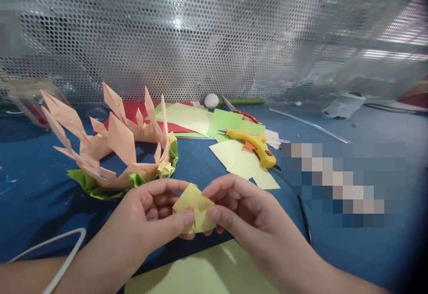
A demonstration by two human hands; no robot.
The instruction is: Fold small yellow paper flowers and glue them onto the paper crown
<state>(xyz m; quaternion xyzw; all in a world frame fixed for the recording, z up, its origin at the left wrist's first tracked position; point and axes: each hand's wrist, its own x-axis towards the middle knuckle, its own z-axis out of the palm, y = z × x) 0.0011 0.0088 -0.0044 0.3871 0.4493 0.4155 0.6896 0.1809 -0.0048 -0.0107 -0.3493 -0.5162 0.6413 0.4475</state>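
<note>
Between my two hands is a small folded piece of yellow paper [198, 204], creased into a pointed shape. My left hand [150, 216] pinches its left side, thumb on the front and fingers behind. On the other side, my right hand [245, 209] grips the right edge between thumb and fingers. Under my hands lies a larger pale yellow sheet [200, 269]. Just beyond my left hand stands a peach paper crown [122, 140] with tall pointed pieces, green paper leaves [90, 184] and small yellow folded flowers [165, 169] along its lower edge.
A yellow glue gun [252, 142] rests on yellow and green paper sheets [230, 151], its black cord [303, 213] trailing right. Behind are red-handled scissors [249, 116], a white ball [211, 101] and a clear glue stick [310, 126]. Perforated metal [187, 39] bounds the blue table.
</note>
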